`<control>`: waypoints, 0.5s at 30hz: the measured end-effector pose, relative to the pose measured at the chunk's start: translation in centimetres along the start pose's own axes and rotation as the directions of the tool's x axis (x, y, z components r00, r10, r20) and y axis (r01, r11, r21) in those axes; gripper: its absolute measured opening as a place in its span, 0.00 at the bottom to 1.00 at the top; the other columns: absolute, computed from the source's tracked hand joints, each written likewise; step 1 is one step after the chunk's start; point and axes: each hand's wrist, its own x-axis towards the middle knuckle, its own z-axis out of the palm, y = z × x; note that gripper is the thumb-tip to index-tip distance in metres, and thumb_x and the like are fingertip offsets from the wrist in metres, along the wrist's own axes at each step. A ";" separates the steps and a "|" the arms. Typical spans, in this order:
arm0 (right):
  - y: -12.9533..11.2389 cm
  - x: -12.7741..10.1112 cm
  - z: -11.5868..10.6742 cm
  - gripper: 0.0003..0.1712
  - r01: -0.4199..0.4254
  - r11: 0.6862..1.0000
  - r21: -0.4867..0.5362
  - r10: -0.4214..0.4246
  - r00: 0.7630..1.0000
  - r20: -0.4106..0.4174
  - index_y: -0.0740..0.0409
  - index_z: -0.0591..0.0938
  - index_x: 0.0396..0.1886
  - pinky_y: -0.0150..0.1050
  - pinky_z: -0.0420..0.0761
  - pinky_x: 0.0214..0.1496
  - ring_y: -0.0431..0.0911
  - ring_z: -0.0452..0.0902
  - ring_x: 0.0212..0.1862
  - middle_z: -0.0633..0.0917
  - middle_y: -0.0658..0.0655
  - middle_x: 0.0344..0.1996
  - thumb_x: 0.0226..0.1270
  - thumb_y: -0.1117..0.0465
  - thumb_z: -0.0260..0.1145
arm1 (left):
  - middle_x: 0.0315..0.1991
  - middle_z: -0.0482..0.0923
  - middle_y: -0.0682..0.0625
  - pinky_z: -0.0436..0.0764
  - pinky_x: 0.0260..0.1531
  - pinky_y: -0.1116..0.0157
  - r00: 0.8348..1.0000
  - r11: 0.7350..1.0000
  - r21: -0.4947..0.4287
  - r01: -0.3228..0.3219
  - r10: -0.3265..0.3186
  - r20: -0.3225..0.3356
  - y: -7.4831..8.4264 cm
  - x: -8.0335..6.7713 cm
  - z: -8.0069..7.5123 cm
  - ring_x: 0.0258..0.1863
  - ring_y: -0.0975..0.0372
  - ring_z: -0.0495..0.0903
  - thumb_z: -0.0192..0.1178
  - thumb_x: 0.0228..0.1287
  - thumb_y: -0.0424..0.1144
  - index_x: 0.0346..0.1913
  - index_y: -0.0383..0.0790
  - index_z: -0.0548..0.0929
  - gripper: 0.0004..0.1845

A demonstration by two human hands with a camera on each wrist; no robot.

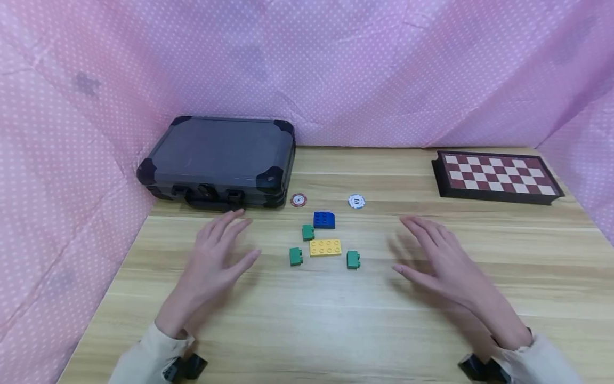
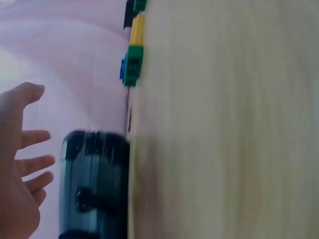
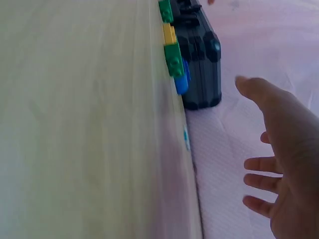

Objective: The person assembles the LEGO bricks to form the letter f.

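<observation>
Bricks: five small toy bricks are sitting in a little bunch on the table, right in the middle between the two hands.
Yellow brick: it is lying flat, and its long side is running left to right across the table.
Blue brick: it is sitting just behind the yellow brick, on the far side.
Green bricks: one is sitting by the blue brick's left corner, one is waiting just left of the yellow brick, and one is waiting just right of it.
Left hand: it is hovering low over the table, left of the bunch, with its grip wide apart and holding nothing.
Right hand: it is hovering to the right of the bunch, fingers spread out, holding nothing too.
Which hand is nearer: the left hand is looking a bit closer to the bricks, mostly to the near left green one; the right hand is sitting a little farther off.
Way to go: each hand is needing to slide inward, toward the middle.
Chips: a red chip and a white chip are lying just past the bricks.
Dark case: it is sitting shut at the far left.
Checker board: it is resting at the far right.
</observation>
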 end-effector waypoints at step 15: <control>-1.9 1.3 3.2 0.35 -0.074 0.967 0.245 0.035 0.987 0.159 0.52 0.74 0.72 0.56 0.74 0.65 0.49 0.70 0.66 0.76 0.51 0.65 0.70 0.48 0.73 | 0.65 0.76 0.46 0.64 0.67 0.44 0.990 0.971 -0.231 0.058 -0.025 0.140 2.2 1.2 4.0 0.67 0.51 0.69 0.69 0.70 0.43 0.65 0.41 0.81 0.24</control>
